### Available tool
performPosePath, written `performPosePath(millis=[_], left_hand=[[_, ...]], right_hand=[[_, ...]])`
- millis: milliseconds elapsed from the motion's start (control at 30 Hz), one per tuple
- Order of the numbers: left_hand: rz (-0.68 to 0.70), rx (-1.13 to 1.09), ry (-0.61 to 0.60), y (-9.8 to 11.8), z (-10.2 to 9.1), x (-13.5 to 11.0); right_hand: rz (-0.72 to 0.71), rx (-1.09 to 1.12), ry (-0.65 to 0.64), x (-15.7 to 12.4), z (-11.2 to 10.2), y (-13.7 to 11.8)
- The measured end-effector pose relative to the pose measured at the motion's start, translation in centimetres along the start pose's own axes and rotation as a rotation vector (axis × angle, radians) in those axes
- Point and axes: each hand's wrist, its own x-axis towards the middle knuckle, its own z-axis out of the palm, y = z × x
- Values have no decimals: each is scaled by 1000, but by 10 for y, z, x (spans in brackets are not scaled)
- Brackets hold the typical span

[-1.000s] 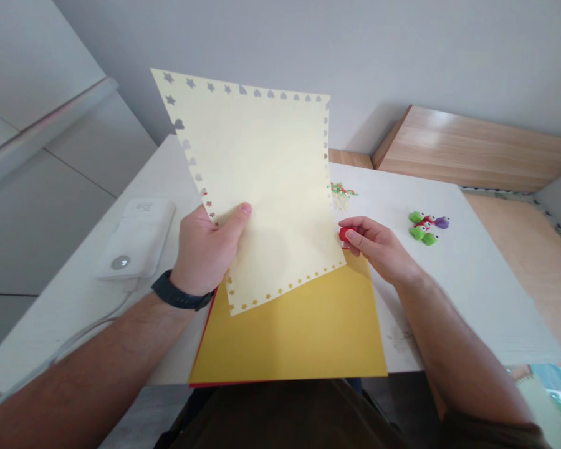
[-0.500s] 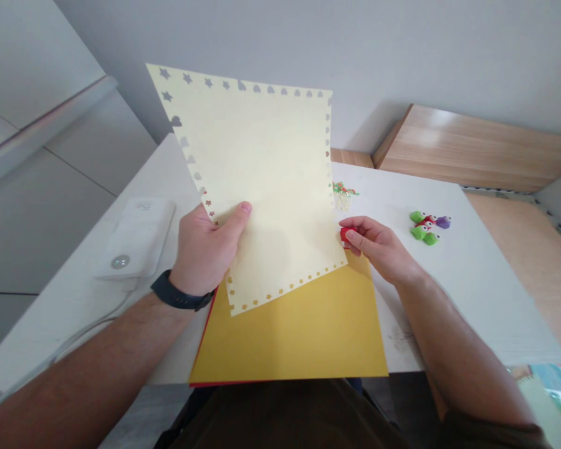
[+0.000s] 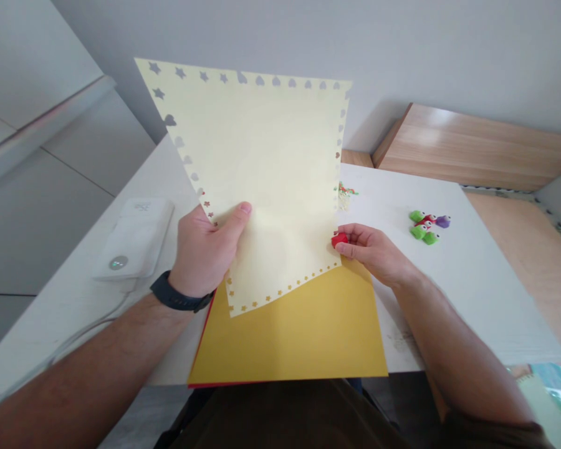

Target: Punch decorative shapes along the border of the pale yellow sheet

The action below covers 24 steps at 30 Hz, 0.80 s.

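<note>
- Head view, left hand [image 3: 201, 252]: thumb [image 3: 243, 209] lies on the front of a pale yellow paper sheet [image 3: 271, 162], other fingers behind it, clamped on the sheet's lower left edge.
- Sheet: held up and tilted off the table, star- and heart-shaped holes punched along its edges; its bottom corner overlaps a yellow card [image 3: 290, 337].
- Right hand [image 3: 374, 252]: fingers close together, pinching a small red object [image 3: 340, 240] right at the sheet's right edge. Cannot tell if the object touches the paper.
- Around: red card edge [image 3: 201, 333] shows under the yellow card, which overhangs the white table [image 3: 486, 305].
- Also on the table: white power bank [image 3: 133, 240] with a white cable [image 3: 86, 324], small heap of green and gold scraps [image 3: 345, 196], green, red and purple frog-like craft pieces [image 3: 425, 227].
- Black watch [image 3: 180, 292] on left wrist.
- In the way: the raised sheet hides part of the table and the scraps' left side.
- Versus earlier frame: sheet's top right corner swung up and outward; right hand sits slightly lower, with the red object now fully clear of the sheet.
</note>
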Motion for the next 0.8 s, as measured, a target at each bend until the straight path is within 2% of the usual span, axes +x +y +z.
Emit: performPosePath(millis=[200,367,600,800], left_hand=[[30,5,26,1,2,0],[51,-32,36,-1,3,0],[42,-54,22,0,3,-1],[62,-74,19,2,4,-1]], right_hand=[[18,11,22,-1,0,-4],[13,-17,-12,-2,-1,-6],[-32,-65,26,-2,1,-6],[-13,-39,27,-3,2,-7]])
